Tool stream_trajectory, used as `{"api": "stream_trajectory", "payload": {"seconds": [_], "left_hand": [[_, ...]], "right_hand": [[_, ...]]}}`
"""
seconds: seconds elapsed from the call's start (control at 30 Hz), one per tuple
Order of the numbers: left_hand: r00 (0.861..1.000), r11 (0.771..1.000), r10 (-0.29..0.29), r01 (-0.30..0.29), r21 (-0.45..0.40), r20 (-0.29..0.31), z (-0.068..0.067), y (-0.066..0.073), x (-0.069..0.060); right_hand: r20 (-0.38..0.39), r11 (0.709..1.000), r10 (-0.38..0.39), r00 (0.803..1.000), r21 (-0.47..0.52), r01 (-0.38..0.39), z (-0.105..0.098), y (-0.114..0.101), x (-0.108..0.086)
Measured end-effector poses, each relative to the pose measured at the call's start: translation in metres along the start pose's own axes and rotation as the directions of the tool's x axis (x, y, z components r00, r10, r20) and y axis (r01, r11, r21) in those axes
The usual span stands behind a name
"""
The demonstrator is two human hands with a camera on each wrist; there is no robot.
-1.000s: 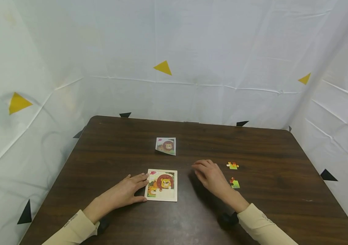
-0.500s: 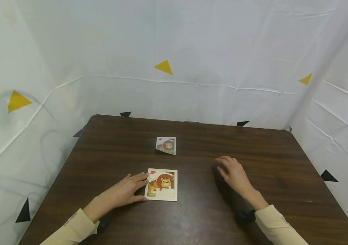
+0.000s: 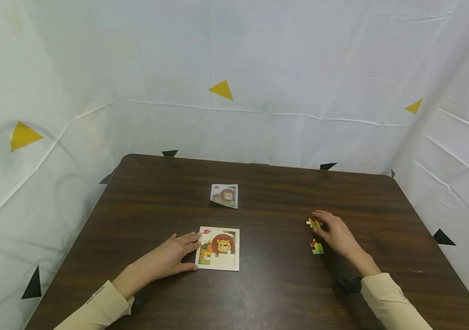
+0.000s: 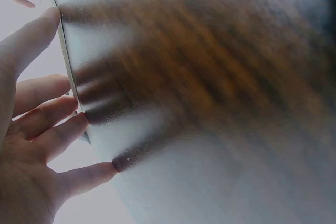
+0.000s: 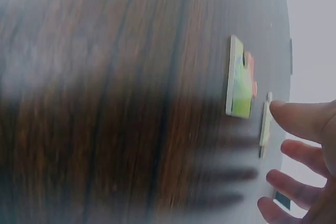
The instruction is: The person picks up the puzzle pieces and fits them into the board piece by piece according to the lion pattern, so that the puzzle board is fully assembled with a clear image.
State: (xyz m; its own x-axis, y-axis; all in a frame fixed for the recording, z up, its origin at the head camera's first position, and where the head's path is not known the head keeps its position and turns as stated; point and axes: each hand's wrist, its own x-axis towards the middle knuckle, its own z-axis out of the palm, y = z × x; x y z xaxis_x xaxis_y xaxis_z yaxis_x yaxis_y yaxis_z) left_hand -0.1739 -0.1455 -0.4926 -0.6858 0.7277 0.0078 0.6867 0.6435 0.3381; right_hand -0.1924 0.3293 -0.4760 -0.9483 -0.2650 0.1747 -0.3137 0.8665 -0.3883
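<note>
A wooden lion jigsaw board lies left of the table's middle, its lower right part showing bare wood. My left hand rests against its left edge with straight fingers; the left wrist view shows those fingertips touching the board's side and the table. On the right lie two puzzle pieces. My right hand is over the farther piece, thumb and fingers spread to either side of it without a visible pinch. The nearer piece, green with some red, lies flat below the thumb.
A small lion picture card with a lifted corner lies beyond the board. The dark wooden table has rounded far corners. White sheeting with yellow and black triangles stands around it.
My right hand has moved right from beside the board to the farther puzzle piece, uncovering both pieces it hid half a second ago. The left hand and board have stayed put.
</note>
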Motion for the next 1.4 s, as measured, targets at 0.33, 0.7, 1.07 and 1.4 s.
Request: {"api": "stream_trajectory", "payload": {"seconds": [0.33, 0.7, 1.07, 1.4], "left_hand": [[1.0, 1.0, -0.006, 0.006, 0.006, 0.008, 0.0, 0.0, 0.0], [1.0, 1.0, -0.008, 0.008, 0.008, 0.012, -0.001, 0.001, -0.001], [1.0, 1.0, -0.012, 0.012, 0.0, 0.016, 0.0, 0.001, -0.001], [1.0, 1.0, -0.021, 0.021, -0.008, 0.02, -0.001, 0.0, -0.001]], "right_hand": [[-0.044, 0.997, -0.082, 0.996, 0.003, 0.082, 0.004, 0.017, -0.001], [-0.068, 0.995, -0.096, 0.993, -0.011, 0.095, 0.011, 0.016, -0.003], [-0.136, 0.992, -0.129, 0.982, -0.015, 0.128, 0.019, 0.02, -0.005], [-0.154, 0.989, -0.146, 0.977, -0.05, 0.14, 0.02, 0.02, -0.004]]}}
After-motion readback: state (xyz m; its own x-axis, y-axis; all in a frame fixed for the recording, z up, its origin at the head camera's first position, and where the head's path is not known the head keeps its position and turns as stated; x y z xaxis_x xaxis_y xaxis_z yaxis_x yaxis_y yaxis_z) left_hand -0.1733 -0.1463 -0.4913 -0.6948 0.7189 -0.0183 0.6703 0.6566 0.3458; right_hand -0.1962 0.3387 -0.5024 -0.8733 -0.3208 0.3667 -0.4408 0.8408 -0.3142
